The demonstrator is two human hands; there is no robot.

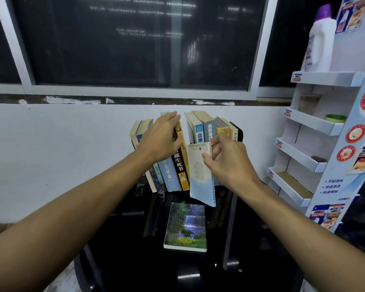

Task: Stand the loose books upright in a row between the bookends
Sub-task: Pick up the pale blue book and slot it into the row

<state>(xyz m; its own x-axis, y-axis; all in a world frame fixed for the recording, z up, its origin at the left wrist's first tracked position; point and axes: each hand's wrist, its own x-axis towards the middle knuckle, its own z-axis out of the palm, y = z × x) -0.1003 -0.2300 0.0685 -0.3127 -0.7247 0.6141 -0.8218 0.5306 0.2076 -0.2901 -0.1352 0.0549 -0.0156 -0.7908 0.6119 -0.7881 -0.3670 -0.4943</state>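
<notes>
The right hand pinches the pale blue book near its top edge. The book's long axis is nearly upright, and the gap in the row lies just behind this grip, a little to the left. The left hand, arm stretched forward, presses with rather straight fingers on the left books, leaning them aside, while a waterfall book lies flat on the desk.

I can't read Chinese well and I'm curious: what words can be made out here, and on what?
"企業": blue-and-white book spine.
"生死书": dark brown book spine.
Too small: print on the pale blue book in the right hand.
Blurred: display stand labels, bottle label.
</notes>
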